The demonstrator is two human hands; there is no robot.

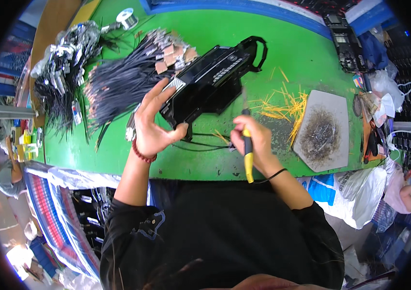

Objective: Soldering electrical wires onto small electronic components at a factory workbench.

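Note:
Tilted over the green bench lies a long black plastic housing (210,82) with a loop-shaped end at its far right. My left hand (152,121) is closed on its near left end, fingers over the top and thumb at the lower edge. A soldering iron (248,150) with a yellow and black handle is gripped in my right hand (258,140). Its slim tip points away from me, close to the housing's right side; whether they touch I cannot tell. Dark thin leads (200,147) run on the bench below the housing.
Bundled black wires (123,82) with copper-coloured pads lie left of the housing, beside a second tangled heap (65,67). A solder spool (127,18) stands behind. Yellow strips (282,108) and a grey, scorched plate (316,157) are at right. Another black housing (345,46) sits far right.

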